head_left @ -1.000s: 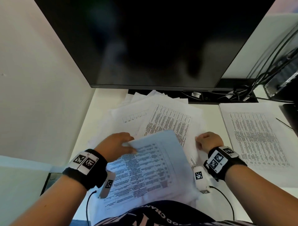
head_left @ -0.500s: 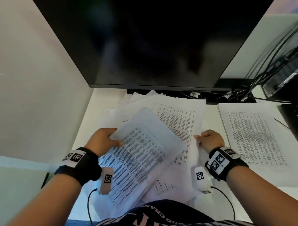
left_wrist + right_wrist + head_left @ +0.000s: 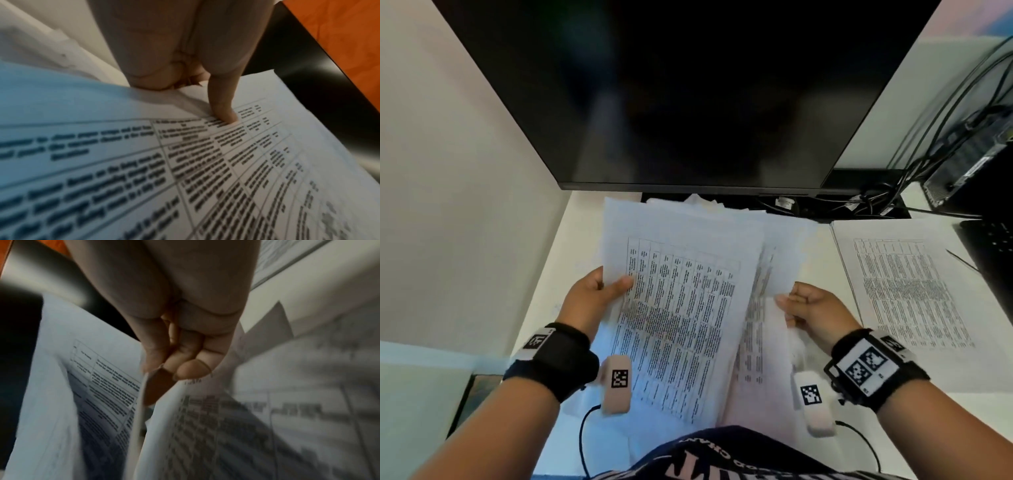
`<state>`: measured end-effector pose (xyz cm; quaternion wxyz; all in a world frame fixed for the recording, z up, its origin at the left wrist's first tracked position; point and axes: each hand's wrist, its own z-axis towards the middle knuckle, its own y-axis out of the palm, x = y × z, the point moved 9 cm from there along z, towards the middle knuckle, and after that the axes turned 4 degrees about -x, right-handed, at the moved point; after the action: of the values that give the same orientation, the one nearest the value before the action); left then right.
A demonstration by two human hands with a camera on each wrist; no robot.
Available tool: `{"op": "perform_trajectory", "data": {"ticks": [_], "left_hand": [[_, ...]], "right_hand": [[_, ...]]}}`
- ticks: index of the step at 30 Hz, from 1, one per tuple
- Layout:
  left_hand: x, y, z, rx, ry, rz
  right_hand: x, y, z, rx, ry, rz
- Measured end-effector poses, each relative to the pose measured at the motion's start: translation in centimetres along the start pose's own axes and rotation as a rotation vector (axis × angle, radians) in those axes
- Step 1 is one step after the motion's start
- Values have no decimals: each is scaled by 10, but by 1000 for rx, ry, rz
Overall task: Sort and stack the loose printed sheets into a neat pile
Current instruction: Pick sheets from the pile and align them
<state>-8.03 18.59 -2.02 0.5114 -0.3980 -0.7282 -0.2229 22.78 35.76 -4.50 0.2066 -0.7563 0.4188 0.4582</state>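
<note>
A printed sheet (image 3: 681, 308) with a table of text stands lifted in front of me, and my left hand (image 3: 599, 291) pinches its left edge, thumb on the printed face. The left wrist view shows that sheet (image 3: 205, 170) close up with the thumb pressed on it. My right hand (image 3: 804, 308) pinches the right edge of another printed sheet (image 3: 760, 318), partly hidden behind the first. In the right wrist view my right fingers (image 3: 191, 368) curl round that paper's edge. Loose white sheets (image 3: 784, 233) lie fanned on the desk beneath. A flat pile of printed sheets (image 3: 907, 291) lies to the right.
A large dark monitor (image 3: 688, 92) hangs over the back of the white desk (image 3: 582, 222). Black cables (image 3: 876, 202) and a dark box (image 3: 969, 161) sit at the back right. A pale partition wall (image 3: 455, 192) closes the left side. A keyboard corner (image 3: 993, 250) shows at far right.
My left hand has raised the table sheet off the heap and turned it upright, moving it up and away. My right hand has lifted the edge of a second sheet.
</note>
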Motion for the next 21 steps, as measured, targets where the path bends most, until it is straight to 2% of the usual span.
{"op": "perform_trajectory", "data": {"ticks": [5, 8, 10, 12, 13, 15, 17, 19, 21], "left_hand": [[-16, 8, -6, -31, -7, -160], [-21, 8, -17, -88, 4, -187], [-27, 10, -31, -156, -28, -116], [-30, 8, -41, -158, -36, 51], [-36, 4, -43, -160, -38, 111], [-38, 4, -49, -229, -5, 38], [-34, 3, -57, -251, 38, -92], [-34, 1, -59, -212, 33, -104], [-35, -6, -60, -133, 33, -8]], "right_hand": [[13, 44, -3, -151, 21, -91], [19, 48, 0, -234, 86, -222], [19, 30, 10, -129, 105, -369], [4, 6, 17, 88, 20, -588], [-1, 2, 20, 141, -34, -634], [2, 7, 26, 142, -33, -652], [16, 16, 31, 103, 87, -742], [24, 20, 35, 105, 133, -855], [18, 19, 36, 163, 81, -869]]}}
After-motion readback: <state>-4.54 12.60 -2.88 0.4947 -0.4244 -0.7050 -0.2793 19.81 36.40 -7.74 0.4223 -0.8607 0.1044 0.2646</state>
